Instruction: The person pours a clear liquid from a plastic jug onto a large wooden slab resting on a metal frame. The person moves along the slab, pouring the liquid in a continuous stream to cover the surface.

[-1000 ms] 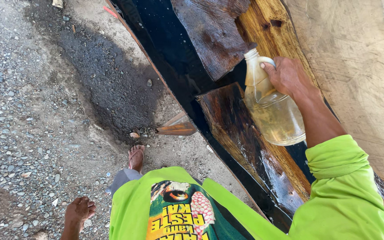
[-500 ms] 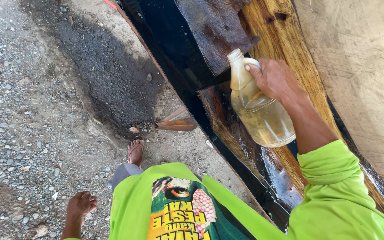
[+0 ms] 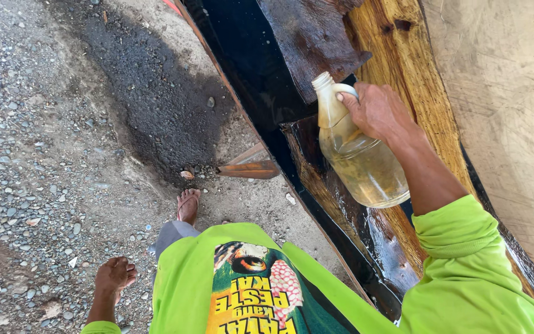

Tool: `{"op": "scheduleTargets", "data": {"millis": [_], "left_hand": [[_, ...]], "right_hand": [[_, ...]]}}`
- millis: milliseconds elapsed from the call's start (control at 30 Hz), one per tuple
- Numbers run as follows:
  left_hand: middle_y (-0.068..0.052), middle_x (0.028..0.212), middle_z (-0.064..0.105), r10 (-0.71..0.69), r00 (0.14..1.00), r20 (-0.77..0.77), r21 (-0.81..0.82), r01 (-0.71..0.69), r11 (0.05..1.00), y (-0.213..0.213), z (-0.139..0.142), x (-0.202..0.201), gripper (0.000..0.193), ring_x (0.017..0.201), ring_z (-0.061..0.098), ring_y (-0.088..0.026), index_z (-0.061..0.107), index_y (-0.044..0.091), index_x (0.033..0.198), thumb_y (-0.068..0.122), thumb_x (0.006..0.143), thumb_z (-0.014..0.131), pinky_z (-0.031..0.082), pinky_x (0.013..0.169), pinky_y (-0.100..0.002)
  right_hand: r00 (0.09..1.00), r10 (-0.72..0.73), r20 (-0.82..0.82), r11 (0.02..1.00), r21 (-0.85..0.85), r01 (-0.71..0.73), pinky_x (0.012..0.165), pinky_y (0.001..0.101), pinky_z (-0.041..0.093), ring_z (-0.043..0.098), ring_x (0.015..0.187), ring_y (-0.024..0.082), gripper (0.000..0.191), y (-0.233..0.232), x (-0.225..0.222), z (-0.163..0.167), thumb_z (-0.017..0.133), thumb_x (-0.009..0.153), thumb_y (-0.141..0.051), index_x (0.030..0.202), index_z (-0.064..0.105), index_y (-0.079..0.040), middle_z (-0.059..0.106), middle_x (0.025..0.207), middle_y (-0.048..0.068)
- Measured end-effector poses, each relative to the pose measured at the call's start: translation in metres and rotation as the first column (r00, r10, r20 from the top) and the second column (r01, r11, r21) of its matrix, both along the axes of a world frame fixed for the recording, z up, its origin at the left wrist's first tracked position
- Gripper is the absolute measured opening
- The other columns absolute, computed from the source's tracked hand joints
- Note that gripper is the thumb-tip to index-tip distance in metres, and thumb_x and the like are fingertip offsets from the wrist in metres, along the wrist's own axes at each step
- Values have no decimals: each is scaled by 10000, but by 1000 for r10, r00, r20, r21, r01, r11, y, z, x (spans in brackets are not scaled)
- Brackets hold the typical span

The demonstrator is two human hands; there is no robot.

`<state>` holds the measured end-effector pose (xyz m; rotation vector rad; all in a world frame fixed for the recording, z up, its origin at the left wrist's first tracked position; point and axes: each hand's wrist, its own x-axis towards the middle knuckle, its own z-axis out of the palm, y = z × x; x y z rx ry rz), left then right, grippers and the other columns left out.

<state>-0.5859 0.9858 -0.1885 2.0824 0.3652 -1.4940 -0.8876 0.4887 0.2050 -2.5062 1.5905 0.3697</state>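
Jug (image 3: pixel 360 154) shifted left, right hand (image 3: pixel 378 111) gripping, wet dark plank (image 3: pixel 316 37), gravel (image 3: pixel 26 142)

Dark plank (image 3: pixel 316 46) crowds jug (image 3: pixel 356 154); gravel (image 3: pixel 44 154) side open.

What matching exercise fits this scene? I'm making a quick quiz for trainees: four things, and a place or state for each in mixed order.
Things:
1. jug
2. right hand
3. dark patch
4. wet plank

Places or states:
A. spread over the gravel ground
B. gripping a handle near the neck
C. lying beneath the jug, glossy
D. tilted, part full of yellowish liquid

Pairs: 1-D, 2-B, 3-A, 4-C
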Motion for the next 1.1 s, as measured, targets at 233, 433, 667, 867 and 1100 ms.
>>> {"op": "scheduleTargets", "data": {"millis": [233, 433, 667, 867, 1100], "left_hand": [[-262, 1258, 683, 30, 1000, 2, -1, -30, 1000, 7, 2, 1, 351, 1047, 718, -366, 560, -10, 1408, 110, 1086, 487, 621, 912, -429], [-279, 1245, 687, 30, 1000, 4, -21, -30, 999, 6, 4, 4, 350, 1038, 718, -375, 559, -14, 1408, 98, 1087, 476, 628, 896, -426], [-286, 1262, 668, -30, 1000, 1, -45, 30, 999, -1, 3, 11, 362, 1044, 710, -381, 540, -22, 1421, 115, 1095, 459, 627, 886, -423], [-284, 1251, 677, -51, 999, 0, -33, 51, 998, -12, 3, 14, 361, 1027, 712, -376, 553, -24, 1417, 109, 1093, 465, 629, 897, -430], [-265, 1242, 688, -78, 997, 3, -44, 78, 996, -23, 4, 15, 362, 1019, 716, -347, 552, 15, 1425, 128, 1090, 472, 624, 908, -415]], "right_hand": [[1000, 17, 14, 1000, -26, -17, 761, 565, 513, 676, 779, 460, 495, 0, 4, -6, 564, 1044, -473, 983, 696, 0, 691, 811, 290], [995, -102, 21, 992, 72, 100, 680, 524, 540, 680, 649, 386, 479, 8, -3, -9, 523, 1025, -506, 1007, 688, -57, 683, 698, 204], [998, -62, -25, 998, 1, 62, 708, 559, 498, 648, 711, 415, 527, 28, -25, -10, 529, 1056, -516, 934, 647, -16, 653, 727, 244], [989, -130, -70, 989, 57, 134, 742, 573, 505, 665, 794, 448, 511, 49, -43, -16, 510, 1039, -528, 1011, 648, -36, 684, 828, 263], [976, -183, -117, 975, 108, 195, 753, 577, 507, 677, 833, 450, 498, 64, -52, -21, 508, 1017, -545, 1067, 658, -73, 701, 843, 254]]}}
